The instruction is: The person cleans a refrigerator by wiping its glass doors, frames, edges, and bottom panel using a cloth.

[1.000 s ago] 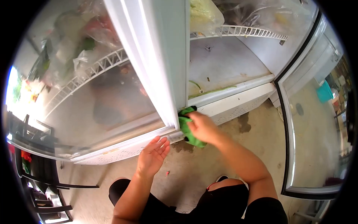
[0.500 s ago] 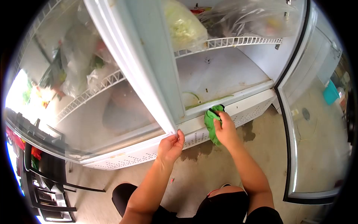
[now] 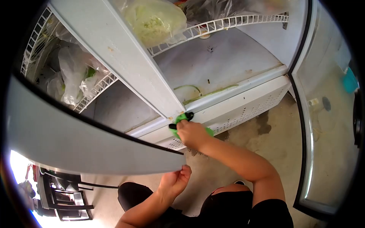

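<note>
My left hand (image 3: pixel 174 183) grips the free lower corner of the left refrigerator door (image 3: pixel 95 138), which stands partly swung out toward me. My right hand (image 3: pixel 193 135) is closed on a green cloth (image 3: pixel 183 117) with dark edging. It presses the cloth on the white front sill, at the foot of the centre post (image 3: pixel 129 49). Part of the cloth is hidden behind my fingers. To the right of that hand, a thin green stem (image 3: pixel 213 94) lies along the inner edge of the refrigerator floor (image 3: pixel 224 57).
The right glass door (image 3: pixel 323 125) stands wide open. Bagged shredded vegetables (image 3: pixel 156 22) rest on the upper wire shelf (image 3: pixel 228 23); more plastic bags (image 3: pixel 72 72) sit on the left shelf. Dark wet patches (image 3: pixel 263 123) mark the concrete floor. Black chairs (image 3: pixel 66 201) stand at lower left.
The left door has swung open toward me, with my left hand moving down along with it. My right hand has carried the green cloth leftward along the sill to the centre post.
</note>
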`<action>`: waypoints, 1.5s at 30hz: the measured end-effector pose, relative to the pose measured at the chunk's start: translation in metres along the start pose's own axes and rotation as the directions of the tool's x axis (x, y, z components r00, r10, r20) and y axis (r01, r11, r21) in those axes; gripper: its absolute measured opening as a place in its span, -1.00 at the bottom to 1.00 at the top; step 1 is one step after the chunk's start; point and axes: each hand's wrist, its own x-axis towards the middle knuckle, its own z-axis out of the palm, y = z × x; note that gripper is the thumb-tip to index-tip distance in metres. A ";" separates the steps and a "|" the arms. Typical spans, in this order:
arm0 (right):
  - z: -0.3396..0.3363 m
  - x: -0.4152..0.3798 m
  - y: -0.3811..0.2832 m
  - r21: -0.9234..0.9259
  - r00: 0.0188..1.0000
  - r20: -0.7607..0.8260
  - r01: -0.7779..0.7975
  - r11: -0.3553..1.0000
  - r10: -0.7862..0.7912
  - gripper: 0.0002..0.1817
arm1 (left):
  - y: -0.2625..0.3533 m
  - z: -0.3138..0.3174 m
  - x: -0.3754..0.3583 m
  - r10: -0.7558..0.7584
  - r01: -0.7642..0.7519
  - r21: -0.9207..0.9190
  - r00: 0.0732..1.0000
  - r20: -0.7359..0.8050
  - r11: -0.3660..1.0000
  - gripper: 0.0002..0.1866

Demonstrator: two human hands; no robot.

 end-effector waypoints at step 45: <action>0.264 0.202 -0.359 0.142 0.801 -0.053 0.597 0.790 -0.596 -0.70 | 0.012 -0.228 -0.332 0.168 -0.177 0.038 0.820 -0.547 0.984 -0.72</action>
